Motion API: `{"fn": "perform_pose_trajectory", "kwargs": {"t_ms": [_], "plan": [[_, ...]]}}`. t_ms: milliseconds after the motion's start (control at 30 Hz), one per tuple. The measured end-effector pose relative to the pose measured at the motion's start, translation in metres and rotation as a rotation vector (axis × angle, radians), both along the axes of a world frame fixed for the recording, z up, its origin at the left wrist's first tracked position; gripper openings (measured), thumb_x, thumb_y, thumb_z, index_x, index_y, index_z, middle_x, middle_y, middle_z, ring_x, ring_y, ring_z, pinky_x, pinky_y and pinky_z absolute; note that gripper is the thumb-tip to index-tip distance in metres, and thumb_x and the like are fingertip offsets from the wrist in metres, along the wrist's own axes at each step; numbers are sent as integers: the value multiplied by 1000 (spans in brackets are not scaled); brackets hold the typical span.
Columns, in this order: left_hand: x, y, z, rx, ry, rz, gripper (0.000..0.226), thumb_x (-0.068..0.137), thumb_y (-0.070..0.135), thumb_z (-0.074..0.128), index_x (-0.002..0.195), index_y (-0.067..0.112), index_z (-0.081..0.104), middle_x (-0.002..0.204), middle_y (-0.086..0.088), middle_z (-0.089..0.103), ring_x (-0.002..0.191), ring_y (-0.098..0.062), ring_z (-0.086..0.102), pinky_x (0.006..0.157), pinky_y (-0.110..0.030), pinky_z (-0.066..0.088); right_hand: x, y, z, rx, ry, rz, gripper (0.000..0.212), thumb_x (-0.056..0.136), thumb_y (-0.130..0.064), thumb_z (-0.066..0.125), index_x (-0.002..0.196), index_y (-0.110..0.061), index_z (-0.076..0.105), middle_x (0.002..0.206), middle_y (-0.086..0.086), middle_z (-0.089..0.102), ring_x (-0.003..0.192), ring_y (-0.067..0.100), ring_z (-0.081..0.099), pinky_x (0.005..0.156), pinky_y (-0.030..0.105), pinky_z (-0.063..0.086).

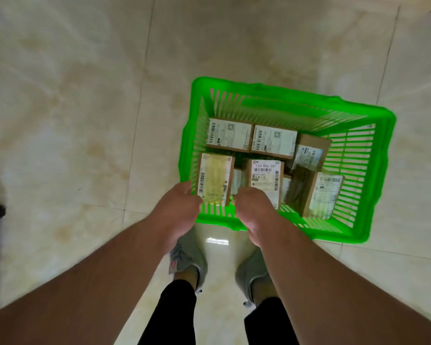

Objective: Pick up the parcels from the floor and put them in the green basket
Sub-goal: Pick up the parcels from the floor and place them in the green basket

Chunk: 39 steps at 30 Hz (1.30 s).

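Parcels fill the green basket — left hand grips a taped parcel at the near-left corner, right hand curled, grasp unclear — next, release.

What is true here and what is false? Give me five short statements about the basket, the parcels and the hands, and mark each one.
1. The basket is green. True.
2. The basket holds no parcels. False: several labelled parcels lie inside, among them one with a printed code.
3. The left hand is at a parcel with yellowed tape, over the basket's near left corner. True.
4. The right hand is far out over bare floor. False: it is at the basket's near rim, beside the left hand.
5. Loose parcels lie on the floor around the basket. False: none show on the visible tiles.
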<state>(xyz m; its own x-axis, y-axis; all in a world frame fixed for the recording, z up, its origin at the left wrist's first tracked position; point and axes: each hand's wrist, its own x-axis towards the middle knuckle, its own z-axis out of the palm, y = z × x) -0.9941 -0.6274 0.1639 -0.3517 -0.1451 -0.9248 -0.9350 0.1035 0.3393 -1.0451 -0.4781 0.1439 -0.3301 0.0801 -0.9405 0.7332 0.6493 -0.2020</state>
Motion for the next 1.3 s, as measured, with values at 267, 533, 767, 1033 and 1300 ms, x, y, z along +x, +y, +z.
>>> {"fn": "perform_pose_trajectory", "kwargs": {"t_ms": [267, 533, 767, 1033, 1300], "plan": [[-26, 25, -33, -115, 32, -74, 31, 91, 5, 51, 101, 34, 56, 91, 10, 64, 77, -8, 60, 50, -14, 44, 2, -3, -30, -67, -14, 2, 42, 96, -9, 43, 137, -9, 52, 120, 13, 62, 96, 23, 54, 81, 36, 52], [-55, 47, -52, -261, -48, 32, 29, 87, -1, 52, 113, -2, 65, 109, -20, 69, 103, -38, 67, 68, -28, 50, -11, -3, -35, -140, 29, -150, 40, 87, -2, 46, 118, -15, 68, 105, 14, 74, 76, 21, 66, 64, 32, 58], [-96, 38, 2, -306, 195, -203, 33, 80, 4, 48, 106, 17, 62, 91, 3, 67, 64, -5, 63, 38, -7, 36, -30, 6, 15, -256, 142, -308, 38, 85, -13, 50, 111, -28, 73, 99, -9, 78, 94, 18, 71, 73, 30, 52], [-162, 28, 5, -474, 215, -635, 52, 81, 2, 55, 131, 13, 58, 129, -10, 62, 118, -33, 61, 84, -29, 49, -47, -25, 14, -360, 66, -725, 21, 80, -6, 57, 89, -18, 72, 96, 9, 74, 90, 19, 60, 100, 50, 49], [-172, 39, -21, -458, 259, -909, 37, 77, 5, 50, 109, 15, 65, 99, -9, 67, 87, -29, 66, 64, -35, 53, -36, -32, -5, -304, -21, -878, 6, 84, -6, 60, 82, -12, 59, 78, 4, 58, 79, 21, 56, 102, 55, 48]]}}
